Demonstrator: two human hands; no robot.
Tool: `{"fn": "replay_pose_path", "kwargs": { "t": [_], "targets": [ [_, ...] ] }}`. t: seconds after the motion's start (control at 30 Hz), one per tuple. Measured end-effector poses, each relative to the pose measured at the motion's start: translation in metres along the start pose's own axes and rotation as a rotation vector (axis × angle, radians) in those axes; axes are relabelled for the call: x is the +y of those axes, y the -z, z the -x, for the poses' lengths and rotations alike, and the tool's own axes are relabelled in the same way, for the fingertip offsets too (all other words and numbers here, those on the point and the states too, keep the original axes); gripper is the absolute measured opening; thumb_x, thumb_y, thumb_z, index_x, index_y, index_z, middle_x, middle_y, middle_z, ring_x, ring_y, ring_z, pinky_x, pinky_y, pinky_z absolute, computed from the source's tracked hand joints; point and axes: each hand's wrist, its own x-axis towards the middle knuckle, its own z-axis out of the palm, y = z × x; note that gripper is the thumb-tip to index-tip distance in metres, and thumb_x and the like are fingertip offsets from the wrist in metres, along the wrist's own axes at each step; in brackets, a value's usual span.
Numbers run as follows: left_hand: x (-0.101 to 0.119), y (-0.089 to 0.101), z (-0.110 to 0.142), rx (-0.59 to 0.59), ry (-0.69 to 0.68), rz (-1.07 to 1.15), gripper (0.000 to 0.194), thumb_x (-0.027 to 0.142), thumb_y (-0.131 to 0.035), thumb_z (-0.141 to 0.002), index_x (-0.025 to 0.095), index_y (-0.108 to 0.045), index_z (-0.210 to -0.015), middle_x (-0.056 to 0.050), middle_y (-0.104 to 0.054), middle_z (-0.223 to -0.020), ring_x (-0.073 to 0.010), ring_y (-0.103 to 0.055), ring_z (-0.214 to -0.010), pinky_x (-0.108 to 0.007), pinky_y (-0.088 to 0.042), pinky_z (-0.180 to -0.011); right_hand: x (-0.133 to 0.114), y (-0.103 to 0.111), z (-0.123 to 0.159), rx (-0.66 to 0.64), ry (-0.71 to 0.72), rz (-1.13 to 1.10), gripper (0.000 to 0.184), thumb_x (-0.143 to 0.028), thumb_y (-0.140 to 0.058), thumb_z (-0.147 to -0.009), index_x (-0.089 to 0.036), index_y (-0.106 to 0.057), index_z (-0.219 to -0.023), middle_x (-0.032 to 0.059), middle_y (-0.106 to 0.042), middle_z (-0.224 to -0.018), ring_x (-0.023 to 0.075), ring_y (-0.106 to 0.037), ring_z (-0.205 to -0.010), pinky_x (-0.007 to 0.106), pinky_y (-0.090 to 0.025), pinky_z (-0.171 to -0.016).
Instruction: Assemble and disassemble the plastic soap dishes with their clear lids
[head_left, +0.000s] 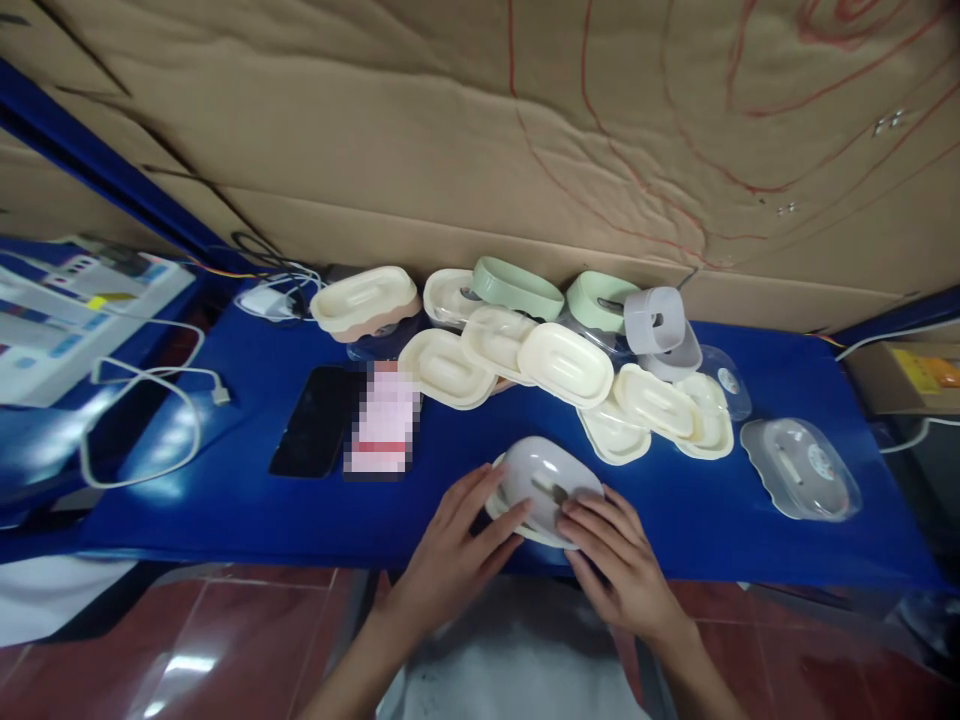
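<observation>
Near the table's front edge, a pale grey oval plastic soap dish part (pixel 544 475) is held between my two hands, with a cream rim showing beneath it. My left hand (pixel 469 535) grips its left side, the thumb across the front. On the right end, my right hand (pixel 619 550) is closed with fingers over the top edge. A small dark slot shows in the grey wall, partly hidden by my right fingers. Just beyond lie several cream oval trays (pixel 566 365), some overlapping. Behind them stand green oval bands (pixel 517 288) and grey ones (pixel 660 318).
A black phone (pixel 309 420) and a blurred-out pink item (pixel 384 415) lie left on the blue table (pixel 247 520). A clear-lidded grey dish (pixel 802 468) is at right. Cables and a white power strip (pixel 82 310) are far left. Brown cardboard (pixel 420 130) walls the back.
</observation>
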Motion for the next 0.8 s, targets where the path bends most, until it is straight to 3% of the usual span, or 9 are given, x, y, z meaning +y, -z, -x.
{"fn": "replay_pose_path", "kwargs": {
  "t": [0.13, 0.3, 0.6, 0.8],
  "targets": [
    [-0.005, 0.007, -0.002, -0.090, -0.064, -0.034, 0.041, 0.014, -0.063, -0.105, 0.023, -0.062, -0.144, -0.011, -0.059, -0.158, -0.0319, -0.049, -0.151, -0.053, -0.050, -0.119, -0.002, -0.005, -0.008, -0.081, 0.012, -0.047, 0.048, -0.015, -0.064, -0.100, -0.026, -0.064, -0.146, 0.0060, -0.073, -0.143, 0.0269, -0.061, -0.143, 0.057, -0.043, -0.129],
    [-0.014, 0.013, -0.001, -0.057, -0.096, -0.088, 0.033, 0.017, -0.067, -0.103, 0.024, -0.070, -0.135, -0.007, -0.073, -0.141, -0.0314, -0.059, -0.140, -0.050, -0.055, -0.112, -0.002, -0.007, -0.017, -0.113, 0.026, -0.035, 0.045, -0.014, -0.063, -0.101, -0.024, -0.065, -0.145, 0.0068, -0.072, -0.143, 0.0261, -0.058, -0.147, 0.057, -0.041, -0.130],
    [-0.016, 0.015, 0.000, -0.005, -0.081, -0.065, 0.032, 0.011, -0.066, -0.101, 0.024, -0.071, -0.131, -0.007, -0.074, -0.138, -0.0321, -0.060, -0.135, -0.049, -0.060, -0.103, 0.000, -0.013, -0.031, -0.112, 0.054, -0.014, 0.037, -0.016, -0.064, -0.101, -0.022, -0.068, -0.137, 0.0068, -0.073, -0.142, 0.0268, -0.054, -0.150, 0.060, -0.043, -0.128],
    [-0.018, 0.014, 0.003, 0.034, -0.126, -0.044, 0.030, 0.014, -0.067, -0.103, 0.020, -0.069, -0.132, -0.008, -0.077, -0.130, -0.0277, -0.065, -0.130, -0.047, -0.058, -0.108, -0.004, -0.011, -0.032, -0.084, 0.070, -0.020, 0.043, -0.014, -0.062, -0.101, -0.024, -0.066, -0.143, 0.0062, -0.073, -0.141, 0.0259, -0.056, -0.149, 0.058, -0.045, -0.128]
  ]
}}
